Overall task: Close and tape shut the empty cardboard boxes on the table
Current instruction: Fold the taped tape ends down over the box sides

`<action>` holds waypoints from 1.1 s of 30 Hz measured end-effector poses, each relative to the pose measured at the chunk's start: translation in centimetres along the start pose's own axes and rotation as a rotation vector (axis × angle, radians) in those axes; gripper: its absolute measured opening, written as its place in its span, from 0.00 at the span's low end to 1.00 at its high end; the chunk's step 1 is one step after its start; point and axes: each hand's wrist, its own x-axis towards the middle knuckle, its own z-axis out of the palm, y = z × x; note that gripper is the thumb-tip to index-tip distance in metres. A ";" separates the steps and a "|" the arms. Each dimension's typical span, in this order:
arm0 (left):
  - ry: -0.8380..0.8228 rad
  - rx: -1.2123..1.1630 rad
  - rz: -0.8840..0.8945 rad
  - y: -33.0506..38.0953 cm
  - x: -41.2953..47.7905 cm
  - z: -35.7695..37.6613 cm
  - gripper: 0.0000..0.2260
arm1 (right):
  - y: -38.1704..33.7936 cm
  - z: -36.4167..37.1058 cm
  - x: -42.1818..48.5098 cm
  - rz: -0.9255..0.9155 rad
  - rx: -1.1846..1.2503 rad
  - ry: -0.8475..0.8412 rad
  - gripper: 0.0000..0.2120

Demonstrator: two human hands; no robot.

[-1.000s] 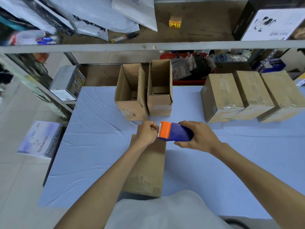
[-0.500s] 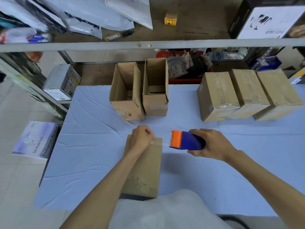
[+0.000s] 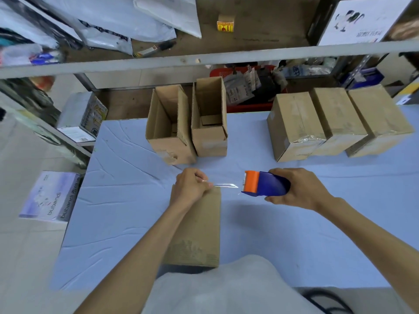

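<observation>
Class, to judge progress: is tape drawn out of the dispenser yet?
Drawn out: a clear strip runs from the dispenser's orange mouth to the left hand pinching it.

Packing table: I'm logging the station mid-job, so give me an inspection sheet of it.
Surface: table under wrinkled light-blue cloth.
Job's things: closed box nearest the person; two open boxes standing behind it; three taped boxes at far right; clear tape stretched out from the tape dispenser.
Clutter: packets heaped in a red bin behind the table.
Hands: left hand pinches the tape end in its fingers; right hand grips the tape dispenser.
Cables: dark loop, possibly a cable, at lower right.
Surroundings: shelf above holding mailer bags; printed carton lying lower at left.
</observation>
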 end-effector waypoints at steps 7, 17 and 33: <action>-0.009 0.018 -0.020 -0.1 0.2 0.2 0.06 | 0.2 -0.7 0.3 0.015 -0.048 -0.018 0.30; -0.050 0.040 -0.016 0.2 0.6 0.1 0.04 | 0.3 -0.5 0.6 0.048 -0.056 -0.054 0.30; 0.015 0.121 0.021 0.3 -0.2 0.9 0.05 | 0.9 0.6 0.8 0.056 -0.052 -0.097 0.32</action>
